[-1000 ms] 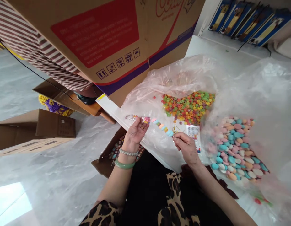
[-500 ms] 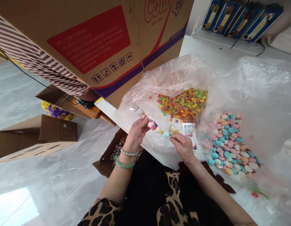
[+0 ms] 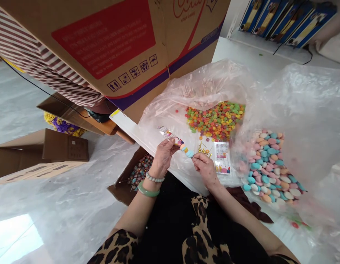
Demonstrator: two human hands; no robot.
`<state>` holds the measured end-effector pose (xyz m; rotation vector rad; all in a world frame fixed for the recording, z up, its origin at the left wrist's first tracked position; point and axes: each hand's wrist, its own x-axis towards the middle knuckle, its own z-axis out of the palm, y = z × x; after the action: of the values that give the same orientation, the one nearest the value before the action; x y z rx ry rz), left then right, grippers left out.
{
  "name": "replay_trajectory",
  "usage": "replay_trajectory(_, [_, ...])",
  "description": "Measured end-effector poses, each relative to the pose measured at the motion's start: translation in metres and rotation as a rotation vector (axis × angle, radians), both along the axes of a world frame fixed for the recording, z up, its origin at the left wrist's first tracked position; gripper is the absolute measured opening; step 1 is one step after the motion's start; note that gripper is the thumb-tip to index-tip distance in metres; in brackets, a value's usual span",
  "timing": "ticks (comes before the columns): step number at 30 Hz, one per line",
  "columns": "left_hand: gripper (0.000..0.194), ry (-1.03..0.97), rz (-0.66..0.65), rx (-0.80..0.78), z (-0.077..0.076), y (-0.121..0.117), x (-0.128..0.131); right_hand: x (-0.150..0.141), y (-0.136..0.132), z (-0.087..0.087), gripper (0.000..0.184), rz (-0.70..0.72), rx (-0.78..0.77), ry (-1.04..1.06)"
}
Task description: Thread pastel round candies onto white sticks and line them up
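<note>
My left hand [image 3: 163,157] pinches a narrow printed candy packet [image 3: 167,134] around its middle, thumb on top. Its flattened printed end sticks out beyond the fingers. Toward my right hand, a row of orange, yellow and light blue candies [image 3: 186,150] shows in the packet. My right hand [image 3: 205,168] is closed, its thumb and fingertips pinching the packet's end beside the blue candy. Gold twist ties [image 3: 205,148] lie just beyond my right hand. Beside them are flat printed packets [image 3: 222,157].
Ring candies [image 3: 218,119] and pastel oval candies [image 3: 266,165] lie on plastic sheeting [image 3: 164,102]. A large carton [image 3: 147,84] stands at the table's far left. Below the edge, an open box [image 3: 141,170] holds wrapped sweets. A person's striped sleeve [image 3: 48,58] is behind the carton.
My right hand has moved left and slightly up, closer to my left hand, with the packet's candy end. More of the flat printed packets shows now.
</note>
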<state>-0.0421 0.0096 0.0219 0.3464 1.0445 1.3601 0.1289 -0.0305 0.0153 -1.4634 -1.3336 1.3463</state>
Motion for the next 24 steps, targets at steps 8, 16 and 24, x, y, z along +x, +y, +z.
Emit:
replay_trajectory(8, [0.026,-0.038,0.011,-0.067,-0.005,0.002,-0.014,0.008,-0.006,-0.003,0.029,0.176,0.568,-0.889])
replay_trajectory(16, [0.030,-0.039,-0.038,-0.066,-0.005,0.001,-0.009,0.008,-0.005,-0.009,0.029,0.201,0.480,-0.710])
replay_trajectory(24, [0.033,-0.007,-0.096,-0.066,-0.010,-0.012,0.025,-0.008,0.002,-0.013,0.014,-0.040,-0.120,0.160])
